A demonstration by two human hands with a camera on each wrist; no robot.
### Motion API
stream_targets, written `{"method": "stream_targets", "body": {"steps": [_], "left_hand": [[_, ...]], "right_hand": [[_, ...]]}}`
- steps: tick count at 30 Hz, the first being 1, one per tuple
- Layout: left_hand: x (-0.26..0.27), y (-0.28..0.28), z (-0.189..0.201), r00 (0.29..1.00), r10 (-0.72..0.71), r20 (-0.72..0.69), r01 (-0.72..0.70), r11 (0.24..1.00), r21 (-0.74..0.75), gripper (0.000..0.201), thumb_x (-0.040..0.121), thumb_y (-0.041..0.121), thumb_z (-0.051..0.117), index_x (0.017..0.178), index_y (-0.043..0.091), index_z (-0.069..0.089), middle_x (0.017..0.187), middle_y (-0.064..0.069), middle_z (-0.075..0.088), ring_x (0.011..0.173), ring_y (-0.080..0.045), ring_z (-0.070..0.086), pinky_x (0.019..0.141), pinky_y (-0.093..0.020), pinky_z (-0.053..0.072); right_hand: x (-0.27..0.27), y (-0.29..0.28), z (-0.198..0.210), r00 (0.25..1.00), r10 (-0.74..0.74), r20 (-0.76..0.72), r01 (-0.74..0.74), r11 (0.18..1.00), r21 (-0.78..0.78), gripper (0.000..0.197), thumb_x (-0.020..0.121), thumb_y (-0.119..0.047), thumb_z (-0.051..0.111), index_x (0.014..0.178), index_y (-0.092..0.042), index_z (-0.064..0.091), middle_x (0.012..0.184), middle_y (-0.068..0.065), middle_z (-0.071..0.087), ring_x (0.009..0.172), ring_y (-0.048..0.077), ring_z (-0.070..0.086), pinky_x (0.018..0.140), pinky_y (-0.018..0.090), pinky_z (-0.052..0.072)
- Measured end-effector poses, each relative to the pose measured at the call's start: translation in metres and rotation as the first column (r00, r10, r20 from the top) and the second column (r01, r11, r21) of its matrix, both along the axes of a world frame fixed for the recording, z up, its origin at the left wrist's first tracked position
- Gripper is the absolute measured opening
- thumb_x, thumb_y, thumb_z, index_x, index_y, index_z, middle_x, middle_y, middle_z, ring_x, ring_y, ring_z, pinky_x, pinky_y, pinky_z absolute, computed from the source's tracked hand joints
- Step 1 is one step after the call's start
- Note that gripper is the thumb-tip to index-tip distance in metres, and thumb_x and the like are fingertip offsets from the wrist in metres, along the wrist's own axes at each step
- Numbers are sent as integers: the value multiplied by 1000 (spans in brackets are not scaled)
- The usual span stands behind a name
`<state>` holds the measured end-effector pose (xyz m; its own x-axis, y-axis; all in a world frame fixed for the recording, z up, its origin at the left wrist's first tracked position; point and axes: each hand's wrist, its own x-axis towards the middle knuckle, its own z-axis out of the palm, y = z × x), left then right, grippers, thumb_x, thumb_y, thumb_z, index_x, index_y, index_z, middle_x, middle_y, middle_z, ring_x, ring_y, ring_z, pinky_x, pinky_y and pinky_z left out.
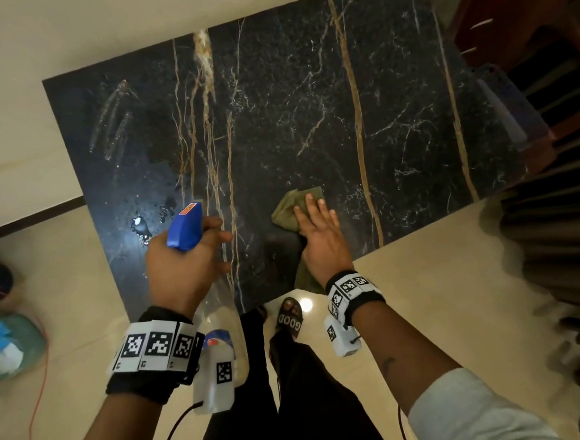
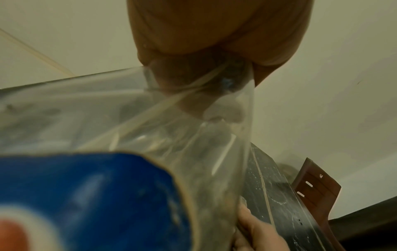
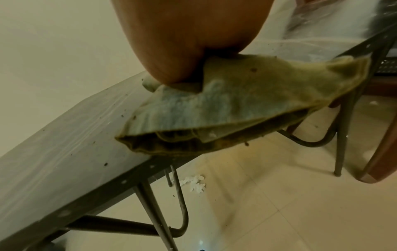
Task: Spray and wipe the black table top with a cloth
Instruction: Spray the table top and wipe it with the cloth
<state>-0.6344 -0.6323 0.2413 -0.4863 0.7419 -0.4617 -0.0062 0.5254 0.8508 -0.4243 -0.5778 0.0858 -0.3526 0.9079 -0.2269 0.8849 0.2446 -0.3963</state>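
The black table top (image 1: pixel 291 116), a dark marble-look slab with gold and white veins, fills the middle of the head view, with a wet patch (image 1: pixel 141 226) glinting near its front left part. An olive cloth (image 1: pixel 296 207) lies near the front edge, part of it hanging over that edge, and the right hand (image 1: pixel 320 238) rests flat on it with fingers straight, pressing it to the surface. The left hand (image 1: pixel 182 265) hovers above the wet area, fingers curled round the neck of a clear spray bottle (image 1: pixel 188 232) with a blue trigger head. To the right stands a wooden chair (image 1: pixel 507 15), and cream floor tiles (image 1: pixel 440 278) surround the table. The likely trouble is a loose cloth: the draped portion could drag the rest off the edge if pressure eases. Pooled liquid may also be pushed over the rim onto the floor, and streaks may remain where the spray has not reached.
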Motion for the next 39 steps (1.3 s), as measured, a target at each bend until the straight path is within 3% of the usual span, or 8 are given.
{"method": "stream_targets", "body": {"steps": [5,12,16,19,24,27,34,39], "left_hand": [[3,-8,-1,1000,-12,-7,12,1000,16,23,96,4,60,88,25,67,90,-2,75,75,-26,72,46,-18,53],[18,-11,-2,1000,-18,-21,18,1000,14,17,95,3,60,91,18,68,88,-2,75,67,-23,71,44,-16,50],[20,-14,0,999,-47,-20,47,999,17,19,97,3,59,93,21,67,87,1,75,68,-19,71,45,-16,52],[20,-16,-2,999,-50,-22,50,999,8,22,97,3,59,90,22,67,85,3,74,69,-20,72,45,-17,52],[30,-15,-1,998,-56,-32,56,998,3,23,96,3,59,88,23,67,91,1,75,69,-24,71,44,-16,51],[35,-16,-1,998,-49,-28,49,999,-1,24,95,1,59,86,22,69,79,6,75,65,-25,70,43,-18,51],[35,-20,-7,996,-88,-28,88,996,-5,19,96,3,59,91,19,69,83,-1,75,70,-28,71,46,-19,54],[33,-19,-8,995,-100,-21,100,995,-8,17,96,5,59,94,19,69,88,-7,76,71,-32,71,46,-18,54]], "right_hand": [[-18,-16,7,999,-32,-12,32,999,-19,83,84,5,50,159,-16,20,168,7,-1,154,27,-5,124,38,-8],[-5,-43,2,985,167,-32,-168,985,-30,82,85,7,50,158,-18,24,168,4,3,155,27,-1,125,42,-2],[29,-31,5,1000,-7,9,7,999,-44,87,82,7,47,159,-22,19,168,0,-4,154,21,-10,123,38,-9],[30,-35,7,996,-87,6,87,996,-34,85,82,5,48,159,-19,20,168,3,-2,154,23,-9,125,41,-5],[-4,-79,7,990,66,-123,-75,995,-73,81,80,4,39,157,-16,26,168,5,5,154,27,-2,125,42,-1],[4,-87,3,979,163,-122,-174,981,-86,80,80,3,38,157,-18,27,168,0,4,155,24,-1,125,40,-2],[76,-54,4,991,-131,32,132,991,-35,87,81,6,48,158,-26,22,168,-4,-3,154,19,-9,122,33,-11],[53,-63,8,985,-172,16,173,982,-71,87,82,7,47,159,-20,17,168,2,-5,154,21,-11,121,33,-14]]}}
